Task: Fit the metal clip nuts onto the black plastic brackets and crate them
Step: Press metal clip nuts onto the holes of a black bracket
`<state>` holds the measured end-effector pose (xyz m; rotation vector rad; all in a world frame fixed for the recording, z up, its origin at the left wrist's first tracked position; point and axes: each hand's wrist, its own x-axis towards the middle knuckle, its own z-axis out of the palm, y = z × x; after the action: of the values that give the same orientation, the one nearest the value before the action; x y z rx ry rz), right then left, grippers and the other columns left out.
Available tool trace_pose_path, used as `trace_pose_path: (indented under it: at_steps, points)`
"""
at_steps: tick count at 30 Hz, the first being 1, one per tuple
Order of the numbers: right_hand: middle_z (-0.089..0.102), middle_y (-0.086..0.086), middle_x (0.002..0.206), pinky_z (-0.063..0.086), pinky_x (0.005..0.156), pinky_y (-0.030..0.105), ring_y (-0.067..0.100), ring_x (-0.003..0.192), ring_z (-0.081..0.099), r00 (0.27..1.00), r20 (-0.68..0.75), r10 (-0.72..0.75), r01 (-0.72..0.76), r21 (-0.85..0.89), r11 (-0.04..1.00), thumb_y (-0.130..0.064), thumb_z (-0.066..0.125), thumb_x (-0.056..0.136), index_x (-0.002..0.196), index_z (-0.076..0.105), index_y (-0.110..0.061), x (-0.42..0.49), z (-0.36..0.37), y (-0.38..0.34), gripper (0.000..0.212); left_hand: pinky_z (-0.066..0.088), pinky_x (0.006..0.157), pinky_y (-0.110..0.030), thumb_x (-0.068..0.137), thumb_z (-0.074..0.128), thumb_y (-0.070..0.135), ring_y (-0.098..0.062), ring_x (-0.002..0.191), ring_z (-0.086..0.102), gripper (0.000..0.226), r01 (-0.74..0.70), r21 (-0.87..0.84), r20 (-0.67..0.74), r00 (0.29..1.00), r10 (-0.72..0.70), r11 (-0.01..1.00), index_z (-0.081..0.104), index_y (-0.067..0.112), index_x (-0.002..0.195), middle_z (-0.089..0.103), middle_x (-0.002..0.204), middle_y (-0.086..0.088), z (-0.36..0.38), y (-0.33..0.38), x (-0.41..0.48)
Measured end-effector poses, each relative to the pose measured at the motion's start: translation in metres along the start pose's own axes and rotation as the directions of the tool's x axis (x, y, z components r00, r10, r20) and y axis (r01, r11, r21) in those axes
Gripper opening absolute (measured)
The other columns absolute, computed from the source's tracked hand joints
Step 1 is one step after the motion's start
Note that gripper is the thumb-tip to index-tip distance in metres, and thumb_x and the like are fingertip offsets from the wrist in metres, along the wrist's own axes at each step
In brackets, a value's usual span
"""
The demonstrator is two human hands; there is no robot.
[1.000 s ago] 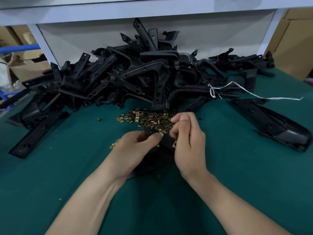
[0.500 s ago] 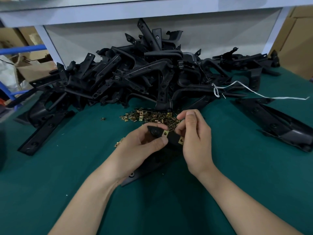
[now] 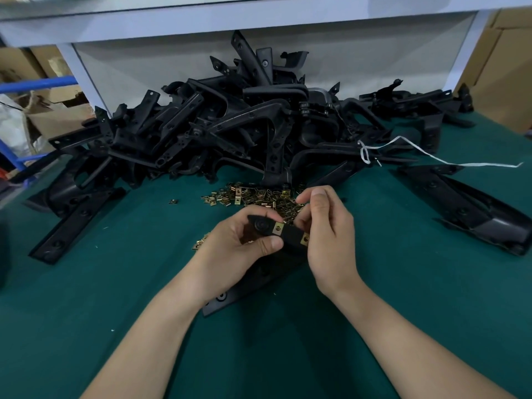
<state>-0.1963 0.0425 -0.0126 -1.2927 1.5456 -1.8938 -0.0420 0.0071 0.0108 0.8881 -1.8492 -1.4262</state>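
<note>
From the head view, we're mid-fitting. The left hand [image 3: 236, 246] is gripping one end of a short black plastic bracket [image 3: 289, 236], thumb across its near edge and fingers curled behind. It is holding it up just above the green table mat [image 3: 403, 298].

One brass-coloured clip nut [image 3: 278, 228] is sitting on the bracket, and a second clip nut [image 3: 305, 240] is showing right against the right hand [image 3: 325, 234]. That hand is curling round the bracket's other end, wrist cocked and knuckles toward the camera. Its thumb and forefinger are pinching together up top, and I can't tell whether they hold a spare nut.

My read is that the second nut is being pushed home. Next comes a firm thumb press until it sits flush, then crating, though no crate is in view.

The loose clip nut pile [image 3: 259, 197] is lying just beyond the hands, with the bracket heap [image 3: 230, 125] behind it. Another long bracket [image 3: 244, 289] is lying under the wrists.
</note>
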Motion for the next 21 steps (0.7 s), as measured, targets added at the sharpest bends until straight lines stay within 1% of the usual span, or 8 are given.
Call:
trace_pose_path:
  at_steps: [4, 7, 8, 11, 15, 17, 19, 21]
  points:
    - [0.056, -0.009, 0.06, 0.042, 0.057, 0.015, 0.002, 0.059, 0.052, 1.0, -0.005, -0.005, 0.005, 0.015, 1.0, -0.037, 0.036, 0.104, 0.084, 0.06, -0.035, 0.0, 0.0, 0.001, 0.031, 0.047, 0.08, -0.012, 0.088, 0.073, 0.015, 0.0, 0.086, 0.064, 0.022, -0.011, 0.037, -0.027, 1.0, 0.012, 0.999, 0.066, 0.027, 0.105, 0.071, 0.089, 0.013, 0.002, -0.001, -0.002]
    - [0.056, -0.008, 0.059, 0.043, 0.059, 0.016, 0.003, 0.06, 0.052, 1.0, -0.013, 0.01, -0.009, 0.039, 0.999, -0.037, 0.036, 0.102, 0.083, 0.059, -0.034, 0.002, -0.001, 0.001, 0.03, 0.048, 0.082, -0.012, 0.086, 0.073, 0.028, -0.004, 0.094, 0.067, 0.026, -0.014, 0.009, -0.034, 0.999, 0.014, 1.0, 0.067, 0.034, 0.11, 0.073, 0.1, 0.009, 0.004, -0.002, -0.004]
    - [0.056, -0.007, 0.059, 0.043, 0.059, 0.016, 0.003, 0.059, 0.052, 1.0, -0.014, 0.013, -0.012, 0.045, 0.999, -0.037, 0.036, 0.102, 0.083, 0.06, -0.033, 0.002, -0.001, 0.001, 0.03, 0.048, 0.083, -0.012, 0.085, 0.073, 0.029, -0.005, 0.096, 0.067, 0.026, -0.016, -0.003, -0.026, 1.0, 0.016, 1.0, 0.068, 0.036, 0.11, 0.073, 0.102, 0.008, 0.005, -0.001, -0.004]
    - [0.055, -0.007, 0.058, 0.042, 0.057, 0.015, 0.004, 0.058, 0.051, 1.0, -0.014, 0.006, -0.005, 0.046, 0.999, -0.036, 0.037, 0.102, 0.083, 0.06, -0.033, 0.002, -0.003, 0.001, 0.03, 0.048, 0.083, -0.012, 0.088, 0.072, 0.02, -0.004, 0.092, 0.065, 0.02, -0.036, 0.002, -0.025, 0.999, 0.036, 0.999, 0.069, 0.029, 0.105, 0.072, 0.095, 0.008, 0.006, 0.001, -0.004]
    - [0.055, -0.008, 0.059, 0.042, 0.056, 0.016, 0.003, 0.058, 0.05, 1.0, -0.006, 0.012, -0.012, 0.027, 1.0, -0.035, 0.037, 0.102, 0.082, 0.059, -0.033, 0.002, -0.003, 0.002, 0.03, 0.045, 0.079, -0.009, 0.09, 0.071, 0.009, 0.002, 0.086, 0.063, 0.023, -0.058, 0.049, -0.05, 0.997, 0.06, 0.997, 0.068, 0.026, 0.103, 0.071, 0.091, 0.01, 0.008, 0.003, -0.004]
    - [0.056, -0.009, 0.06, 0.042, 0.056, 0.016, 0.002, 0.059, 0.051, 1.0, -0.003, 0.016, -0.016, 0.021, 1.0, -0.035, 0.038, 0.102, 0.082, 0.06, -0.033, 0.002, -0.003, 0.002, 0.03, 0.046, 0.079, -0.008, 0.09, 0.071, 0.007, 0.0, 0.085, 0.063, 0.023, -0.068, 0.063, -0.073, 0.995, 0.073, 0.996, 0.069, 0.027, 0.102, 0.072, 0.091, 0.01, 0.008, 0.004, -0.004]
    - [0.061, -0.01, 0.069, 0.044, 0.06, 0.018, 0.004, 0.065, 0.056, 1.0, 0.003, -0.001, 0.001, 0.016, 1.0, -0.036, 0.038, 0.101, 0.088, 0.061, -0.034, 0.001, -0.004, -0.001, 0.027, 0.047, 0.079, -0.011, 0.089, 0.072, 0.008, -0.005, 0.086, 0.065, 0.027, -0.113, 0.086, -0.127, 0.984, 0.123, 0.99, 0.07, 0.033, 0.1, 0.072, 0.092, 0.009, 0.006, 0.006, -0.007]
    - [0.065, -0.012, 0.089, 0.047, 0.07, 0.018, 0.008, 0.083, 0.063, 0.999, 0.031, -0.025, 0.024, 0.036, 0.999, -0.038, 0.04, 0.101, 0.103, 0.062, -0.036, -0.002, -0.003, -0.003, 0.022, 0.046, 0.079, -0.008, 0.088, 0.072, 0.018, -0.002, 0.088, 0.065, 0.029, -0.203, 0.193, -0.215, 0.946, 0.243, 0.96, 0.068, 0.045, 0.099, 0.072, 0.095, 0.014, 0.003, 0.008, -0.011]
